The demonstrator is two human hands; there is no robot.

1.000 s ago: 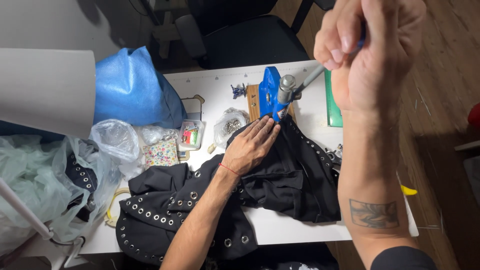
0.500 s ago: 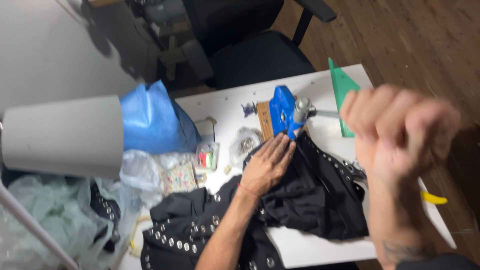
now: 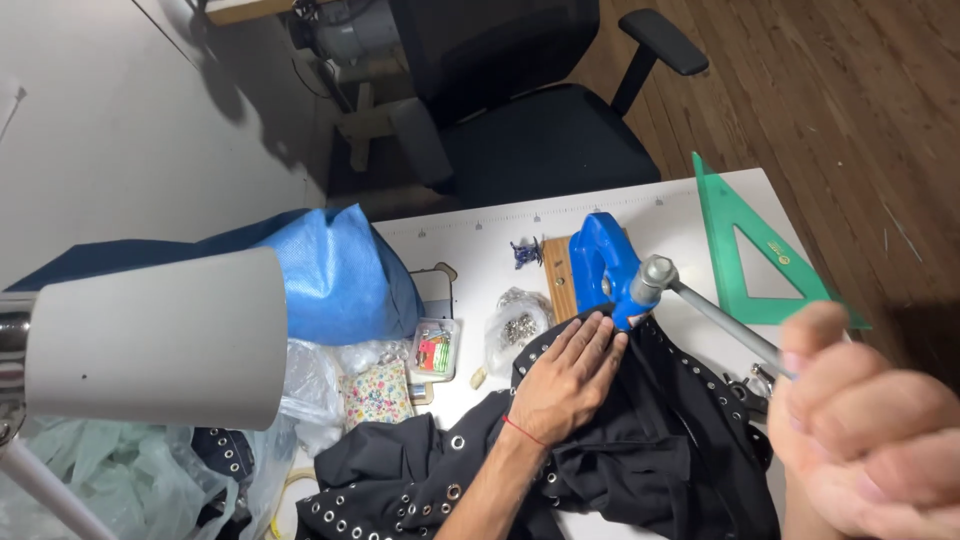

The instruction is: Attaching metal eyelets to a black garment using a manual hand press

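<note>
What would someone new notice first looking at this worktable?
Probably the blue press at the middle of the white table, its grey lever running down to the right hand, closed around its end at the lower right. The left hand lies flat on black eyeleted fabric at the press. A white lamp shade looms at the left.

My left hand (image 3: pixel 570 375) lies flat in the centre of the frame, palm down, fingers together and stretched toward the upper right, forearm running down to the bottom edge. My right hand (image 3: pixel 870 430) is curled into a blurred fist at the lower right, close to the camera.
</note>
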